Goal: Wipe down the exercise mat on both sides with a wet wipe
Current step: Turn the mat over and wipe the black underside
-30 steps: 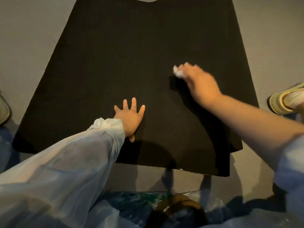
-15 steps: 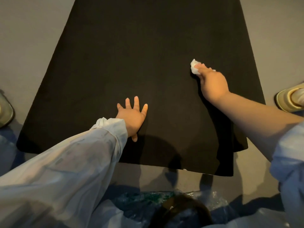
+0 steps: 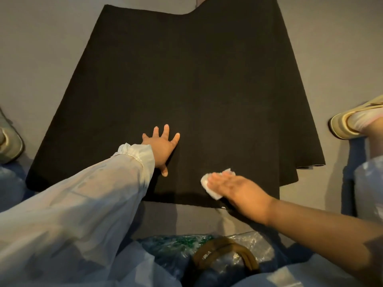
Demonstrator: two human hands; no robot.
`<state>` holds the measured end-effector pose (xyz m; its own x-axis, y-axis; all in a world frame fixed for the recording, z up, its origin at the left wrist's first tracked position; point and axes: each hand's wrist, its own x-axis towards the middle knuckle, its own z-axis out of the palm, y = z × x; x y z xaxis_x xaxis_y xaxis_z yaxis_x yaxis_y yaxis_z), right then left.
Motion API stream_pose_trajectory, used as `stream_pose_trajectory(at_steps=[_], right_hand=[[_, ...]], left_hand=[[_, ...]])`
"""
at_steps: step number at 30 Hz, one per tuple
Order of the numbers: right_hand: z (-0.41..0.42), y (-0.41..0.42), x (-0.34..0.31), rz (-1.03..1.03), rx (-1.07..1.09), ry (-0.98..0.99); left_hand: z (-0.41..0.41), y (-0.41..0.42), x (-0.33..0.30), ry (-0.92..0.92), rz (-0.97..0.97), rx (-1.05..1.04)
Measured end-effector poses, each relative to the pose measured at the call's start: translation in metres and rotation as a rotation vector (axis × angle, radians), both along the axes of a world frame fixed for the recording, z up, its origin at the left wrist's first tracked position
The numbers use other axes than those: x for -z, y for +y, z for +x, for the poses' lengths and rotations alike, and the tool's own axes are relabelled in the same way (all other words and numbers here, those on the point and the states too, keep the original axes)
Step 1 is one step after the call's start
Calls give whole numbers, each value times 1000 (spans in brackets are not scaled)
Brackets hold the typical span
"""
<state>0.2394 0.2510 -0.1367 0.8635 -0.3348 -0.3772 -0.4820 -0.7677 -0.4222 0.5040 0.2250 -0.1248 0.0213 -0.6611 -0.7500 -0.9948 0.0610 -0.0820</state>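
from the head view, i am kneeling at the near end of the black exercise mat (image 3: 196, 90), which is lying flat on the grey floor (image 3: 41, 48) and stretching away from me. my left hand (image 3: 162, 147) is pressing flat on the mat with fingers spread and straight, gripping nothing, just pinning the near middle so the mat is not sliding. my right hand (image 3: 236, 188) is lying nearly flat over the white wet wipe (image 3: 211, 186), fingers extended and pressing it down close to the mat's near edge, right of my left hand.

to do this well, i am judging that i should be keeping my palm weight over the wipe, running overlapping passes out to the right edge, and refolding the wipe as it bunches. a shoe (image 3: 352, 123) is sitting on the floor at the right, another (image 3: 10, 141) at the left, both off the mat. only this top side is showing, so the underside is still waiting.
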Motion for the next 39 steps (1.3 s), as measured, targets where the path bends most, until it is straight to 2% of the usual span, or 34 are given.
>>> stream_pose_trajectory(at_steps=[4,7,9,13,16,21,23,26,32,36,39], right_hand=[[-9,32,-7,305,-54,36],[-10,27,-21,369,-76,41],[-5,13,-34,390,56,-49],[8,-51,-54,205,409,-256],[13,-123,-67,-94,593,-366],[21,-215,-64,-409,765,-317],[22,-228,-53,-428,727,-190],[19,-224,-30,-352,580,56],[27,-216,-14,-365,754,-71],[19,-195,-15,-257,732,-201],[12,-163,-20,-249,627,-209]], left_hand=[[-11,-8,-12,142,-167,-1],[-39,-19,-16,294,-255,34],[-58,-22,-14,306,-224,52],[-74,-21,1,313,-186,4],[-74,-19,6,339,-192,-20],[-74,-21,3,358,-154,-28],[-73,-22,2,366,-145,-21],[-72,-24,1,388,-119,-34],[-71,-25,0,394,-102,-37],[-71,-25,0,382,-111,-29],[-72,-24,-1,374,-112,-37]])
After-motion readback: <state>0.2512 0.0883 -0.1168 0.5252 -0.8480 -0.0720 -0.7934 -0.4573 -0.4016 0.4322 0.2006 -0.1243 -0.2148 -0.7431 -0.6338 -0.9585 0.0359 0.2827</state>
